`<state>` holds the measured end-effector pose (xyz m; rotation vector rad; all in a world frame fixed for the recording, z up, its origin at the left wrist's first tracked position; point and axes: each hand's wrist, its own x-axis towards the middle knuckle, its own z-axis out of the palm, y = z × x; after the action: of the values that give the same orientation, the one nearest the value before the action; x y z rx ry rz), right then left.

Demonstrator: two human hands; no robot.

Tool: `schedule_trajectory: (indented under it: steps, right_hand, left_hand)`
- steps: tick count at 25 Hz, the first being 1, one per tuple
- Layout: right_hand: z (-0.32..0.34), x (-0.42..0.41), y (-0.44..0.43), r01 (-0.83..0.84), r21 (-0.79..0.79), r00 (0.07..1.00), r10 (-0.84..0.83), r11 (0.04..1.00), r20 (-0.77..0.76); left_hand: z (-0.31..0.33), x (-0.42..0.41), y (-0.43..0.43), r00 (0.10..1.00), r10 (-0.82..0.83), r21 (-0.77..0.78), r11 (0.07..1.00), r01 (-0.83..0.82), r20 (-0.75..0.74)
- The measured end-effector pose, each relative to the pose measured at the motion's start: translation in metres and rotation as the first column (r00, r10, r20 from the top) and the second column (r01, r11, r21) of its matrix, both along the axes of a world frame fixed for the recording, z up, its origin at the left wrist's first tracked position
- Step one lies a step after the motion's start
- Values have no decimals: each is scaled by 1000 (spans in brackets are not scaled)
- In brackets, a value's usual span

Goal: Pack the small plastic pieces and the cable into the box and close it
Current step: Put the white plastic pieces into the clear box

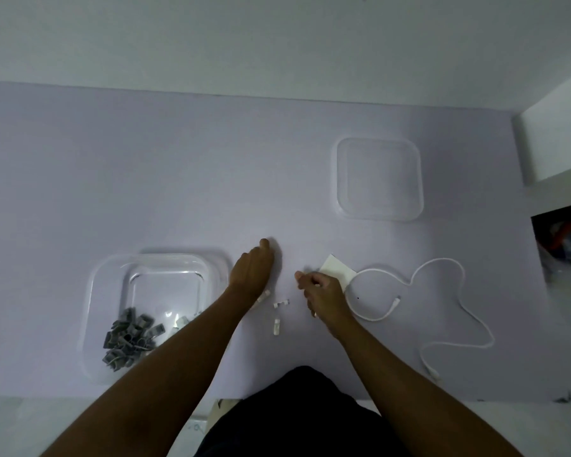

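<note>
A clear plastic box stands at the near left with a heap of small grey plastic pieces in its near corner. Its clear lid lies apart at the far right. My left hand rests on the table just right of the box, its fingers bent downward and hidden. My right hand is curled, with small white pieces showing in its grip. Three loose white pieces lie on the table between my hands. The white cable lies in loose loops to the right.
A white slip of paper lies partly under my right hand, beside the cable. The lilac table meets a wall at the back. A white ledge rises at the far right, and the table's front edge is close to my body.
</note>
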<state>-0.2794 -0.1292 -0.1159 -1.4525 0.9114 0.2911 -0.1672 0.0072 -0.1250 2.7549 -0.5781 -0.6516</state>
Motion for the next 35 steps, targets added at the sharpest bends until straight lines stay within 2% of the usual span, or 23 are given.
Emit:
schedule_trajectory:
  steps: [2, 4, 8, 10, 11, 13, 14, 15, 17, 19, 22, 25, 27, 30, 34, 35]
  right_hand:
    - [-14, -12, 7, -235, -224, 961, 261, 946, 95]
    - [-20, -20, 15, -382, -344, 889, 443, 858, 119]
    - [-19, -21, 22, -527, -478, 760, 642, 703, 106]
    - [-21, -20, 25, -545, -511, 747, 661, 665, 63]
    - [-21, -19, 27, -515, -511, 775, 629, 688, 65]
    - [-16, -18, 28, -354, -389, 903, 420, 850, 96]
    - [-11, -17, 28, -219, -245, 963, 250, 945, 105]
    - [-6, -17, 26, -66, -58, 993, 72, 996, 95]
    - [3, -21, 20, 149, 295, 986, -164, 944, 26]
    - [11, -28, 14, 231, 512, 968, -247, 828, -36]
    - [19, -39, 9, 267, 645, 954, -291, 716, -72]
    - [25, -47, 11, 260, 685, 949, -312, 681, -50]
    - [25, -49, 15, 288, 689, 941, -330, 666, -74]
    - [26, -50, 19, 376, 720, 898, -421, 583, -128]
    - [21, -57, 23, 435, 703, 872, -458, 563, -172]
    - [21, -58, 24, 437, 707, 869, -464, 556, -173]
  left_hand:
    - [5, 4, 1, 988, 144, -103, 983, -149, -54]
    - [11, 6, 6, 962, 246, -164, 951, -262, -115]
    - [23, -2, 22, 937, 281, -226, 918, -325, -205]
    - [26, -7, 29, 921, 300, -219, 909, -354, -247]
    - [29, -11, 32, 920, 289, -199, 917, -346, -265]
    - [33, -20, 36, 917, 237, -171, 938, -302, -320]
    - [35, -24, 38, 893, 226, -185, 931, -316, -389]
    - [38, -29, 40, 828, 234, -238, 886, -397, -509]
    - [50, -38, 42, 597, 243, -314, 669, -674, -764]
    - [63, -42, 40, 426, 203, -306, 442, -843, -881]
    - [80, -43, 38, 307, 76, -278, 260, -925, -949]
    - [88, -45, 42, 230, -73, -240, 174, -955, -970]
    - [91, -47, 45, 204, -125, -222, 152, -963, -971]
    - [92, -50, 49, 183, -100, -199, 190, -961, -978]
    - [85, -54, 55, 264, 68, -227, 336, -914, -962]
    - [81, -54, 55, 317, 121, -246, 401, -882, -941]
